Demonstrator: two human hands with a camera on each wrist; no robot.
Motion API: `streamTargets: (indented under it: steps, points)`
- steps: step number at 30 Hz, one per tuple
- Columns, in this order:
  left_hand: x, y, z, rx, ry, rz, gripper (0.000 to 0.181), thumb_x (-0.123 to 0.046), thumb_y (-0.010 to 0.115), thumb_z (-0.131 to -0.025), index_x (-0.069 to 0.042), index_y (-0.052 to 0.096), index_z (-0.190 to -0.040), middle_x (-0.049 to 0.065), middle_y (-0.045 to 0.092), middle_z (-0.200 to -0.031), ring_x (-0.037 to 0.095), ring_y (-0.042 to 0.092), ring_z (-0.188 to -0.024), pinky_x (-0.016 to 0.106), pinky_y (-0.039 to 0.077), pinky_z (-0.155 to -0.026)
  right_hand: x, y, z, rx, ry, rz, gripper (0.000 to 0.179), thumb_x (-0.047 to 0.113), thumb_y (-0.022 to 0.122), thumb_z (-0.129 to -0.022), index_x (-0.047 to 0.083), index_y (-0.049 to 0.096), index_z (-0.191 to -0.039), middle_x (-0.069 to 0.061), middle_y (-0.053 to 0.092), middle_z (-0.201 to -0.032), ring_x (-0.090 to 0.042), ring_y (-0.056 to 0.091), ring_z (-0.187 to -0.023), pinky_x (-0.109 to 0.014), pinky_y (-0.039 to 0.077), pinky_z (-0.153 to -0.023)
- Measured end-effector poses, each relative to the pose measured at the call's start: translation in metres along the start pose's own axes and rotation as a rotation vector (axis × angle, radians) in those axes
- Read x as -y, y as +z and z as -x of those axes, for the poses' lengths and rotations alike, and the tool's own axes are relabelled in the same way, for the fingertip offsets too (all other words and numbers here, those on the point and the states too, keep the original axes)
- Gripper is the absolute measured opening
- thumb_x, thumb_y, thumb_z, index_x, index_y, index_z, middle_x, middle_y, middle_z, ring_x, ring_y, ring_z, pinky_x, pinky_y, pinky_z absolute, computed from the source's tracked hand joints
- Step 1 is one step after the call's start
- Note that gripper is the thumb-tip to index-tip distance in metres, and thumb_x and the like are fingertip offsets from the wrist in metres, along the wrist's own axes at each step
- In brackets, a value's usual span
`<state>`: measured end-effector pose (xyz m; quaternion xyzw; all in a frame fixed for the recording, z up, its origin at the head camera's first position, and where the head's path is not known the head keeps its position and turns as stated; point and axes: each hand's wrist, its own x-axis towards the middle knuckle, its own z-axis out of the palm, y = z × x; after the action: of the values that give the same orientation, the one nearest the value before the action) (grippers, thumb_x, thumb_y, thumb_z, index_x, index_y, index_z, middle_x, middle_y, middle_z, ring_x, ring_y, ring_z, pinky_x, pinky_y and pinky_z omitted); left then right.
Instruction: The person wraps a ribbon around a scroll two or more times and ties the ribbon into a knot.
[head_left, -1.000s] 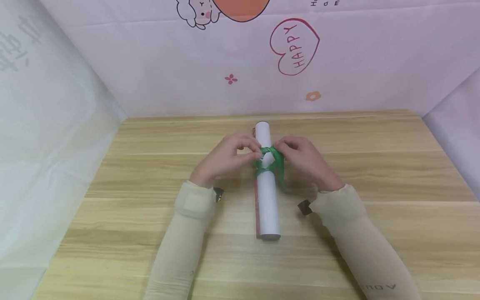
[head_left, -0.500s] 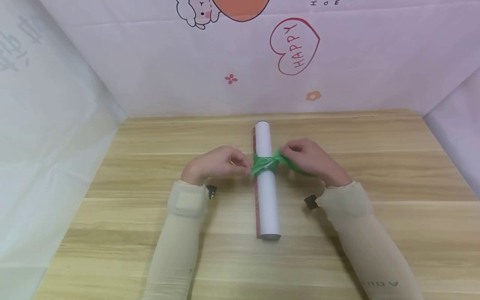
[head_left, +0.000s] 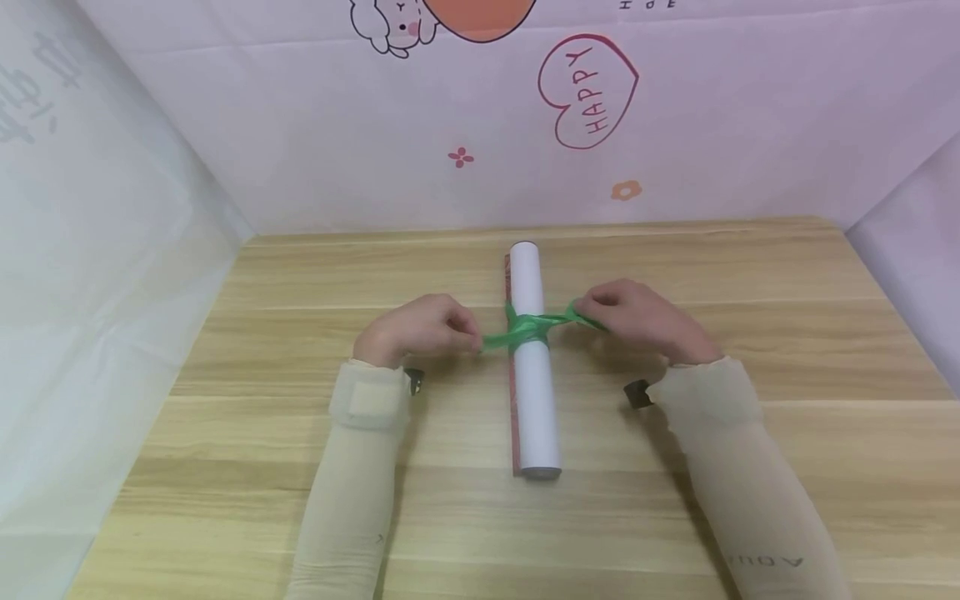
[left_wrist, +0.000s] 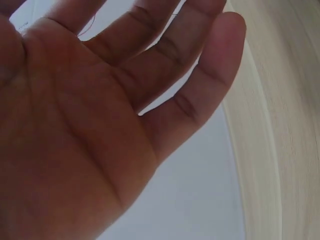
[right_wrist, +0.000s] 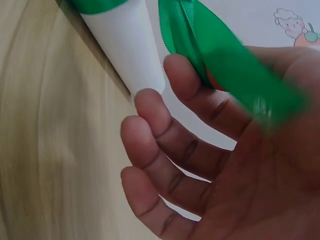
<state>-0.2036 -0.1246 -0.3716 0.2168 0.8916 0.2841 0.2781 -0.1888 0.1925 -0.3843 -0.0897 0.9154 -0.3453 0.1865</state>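
A white paper roll (head_left: 537, 408) with a red patterned edge (head_left: 515, 425) along its left side lies lengthwise on the wooden table. Around its middle passes a green satin ribbon (head_left: 529, 327), crossed or knotted on top. To the left of the roll, my left hand (head_left: 422, 327) pinches one ribbon end at its fingertips. My right hand (head_left: 647, 320) pinches the other part on the right, where a short tail hangs past the fingers. In the right wrist view the ribbon (right_wrist: 230, 55) runs over the palm side of the hand. The left wrist view shows only the palm and loosely bent fingers, with the ribbon hidden.
The wooden table (head_left: 247, 467) ends at the back against a white printed cloth (head_left: 337, 150). White cloth also hangs at the left (head_left: 90, 275) and right sides. Dark wrist cameras stick out beneath both wrists, close above the table.
Both hands have moved apart, left hand leftward and right hand rightward. The loose ribbon loop over the roll has drawn down into a narrow, taut band. The roll has stayed in place.
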Motion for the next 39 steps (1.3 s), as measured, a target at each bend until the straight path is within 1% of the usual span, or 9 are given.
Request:
streamTargets:
  steps: [4, 7, 10, 15, 19, 22, 26, 31, 39]
  points:
    - [0.001, -0.001, 0.002, -0.005, -0.028, -0.006, 0.013, -0.021, 0.073, -0.099, -0.013, 0.082, -0.101, 0.005, 0.074, -0.095, 0.016, 0.055, -0.083, 0.028, 0.046, -0.076, -0.005, -0.004, 0.0, 0.009, -0.004, 0.016, 0.04, 0.044, 0.053, -0.107, 0.01, 0.071, -0.094, -0.003, 0.057, -0.084, -0.02, 0.049, -0.085, -0.033, 0.04, -0.075]
    - [0.003, -0.002, 0.002, -0.01, -0.046, -0.015, 0.013, -0.021, 0.072, -0.099, -0.012, 0.081, -0.102, 0.004, 0.074, -0.095, 0.016, 0.056, -0.085, 0.028, 0.046, -0.077, -0.008, -0.006, 0.0, 0.02, 0.0, 0.015, 0.039, 0.044, 0.054, -0.107, 0.01, 0.073, -0.097, -0.005, 0.06, -0.088, -0.021, 0.051, -0.086, -0.033, 0.041, -0.075]
    - [0.006, -0.002, 0.002, -0.015, -0.057, -0.023, 0.013, -0.02, 0.072, -0.099, -0.012, 0.081, -0.102, 0.002, 0.073, -0.094, 0.016, 0.056, -0.086, 0.028, 0.047, -0.077, -0.013, -0.007, -0.002, 0.036, -0.012, 0.009, 0.038, 0.042, 0.055, -0.107, 0.009, 0.074, -0.099, -0.006, 0.064, -0.092, -0.02, 0.051, -0.088, -0.033, 0.042, -0.077]
    - [0.01, -0.003, 0.004, -0.012, -0.077, -0.017, 0.013, -0.02, 0.071, -0.098, -0.012, 0.081, -0.103, 0.005, 0.073, -0.095, 0.017, 0.056, -0.086, 0.029, 0.047, -0.078, -0.02, -0.011, -0.002, 0.06, -0.014, -0.021, 0.033, 0.034, 0.055, -0.107, 0.009, 0.076, -0.104, -0.006, 0.067, -0.097, -0.02, 0.051, -0.09, -0.032, 0.042, -0.079]
    - [0.01, -0.005, 0.005, -0.008, -0.102, -0.017, 0.014, -0.021, 0.071, -0.098, -0.013, 0.081, -0.103, 0.005, 0.073, -0.097, 0.018, 0.057, -0.09, 0.03, 0.046, -0.08, -0.025, -0.013, -0.001, 0.068, -0.004, -0.02, 0.03, 0.032, 0.056, -0.105, 0.009, 0.074, -0.1, -0.004, 0.065, -0.096, -0.02, 0.049, -0.092, -0.032, 0.04, -0.079]
    - [0.01, -0.005, 0.007, -0.007, -0.128, -0.013, 0.014, -0.022, 0.071, -0.098, -0.014, 0.081, -0.104, 0.004, 0.072, -0.097, 0.019, 0.057, -0.092, 0.031, 0.046, -0.082, -0.028, -0.014, -0.001, 0.076, -0.01, -0.012, 0.034, 0.034, 0.056, -0.105, 0.007, 0.069, -0.091, -0.005, 0.062, -0.093, -0.02, 0.047, -0.092, -0.032, 0.038, -0.08]
    - [0.01, -0.005, 0.01, -0.014, -0.15, -0.012, 0.014, -0.023, 0.071, -0.098, -0.014, 0.08, -0.103, 0.002, 0.07, -0.096, 0.02, 0.057, -0.091, 0.032, 0.047, -0.081, -0.032, -0.016, -0.001, 0.092, -0.02, -0.021, 0.036, 0.034, 0.057, -0.107, 0.005, 0.067, -0.088, -0.005, 0.063, -0.096, -0.021, 0.048, -0.094, -0.033, 0.038, -0.082]
    - [0.012, -0.006, 0.01, -0.02, -0.16, -0.004, 0.014, -0.023, 0.072, -0.097, -0.014, 0.081, -0.102, 0.001, 0.07, -0.095, 0.019, 0.057, -0.09, 0.032, 0.048, -0.08, -0.032, -0.018, 0.0, 0.112, -0.019, -0.019, 0.036, 0.034, 0.057, -0.108, 0.005, 0.07, -0.091, -0.006, 0.064, -0.097, -0.021, 0.048, -0.095, -0.033, 0.039, -0.082]
    - [0.014, -0.007, 0.012, -0.023, -0.181, 0.007, 0.013, -0.023, 0.073, -0.097, -0.014, 0.081, -0.102, 0.0, 0.069, -0.096, 0.02, 0.056, -0.092, 0.034, 0.047, -0.082, -0.036, -0.019, -0.001, 0.121, -0.005, -0.003, 0.033, 0.032, 0.057, -0.108, 0.007, 0.074, -0.096, -0.005, 0.062, -0.091, -0.021, 0.049, -0.093, -0.032, 0.039, -0.081]
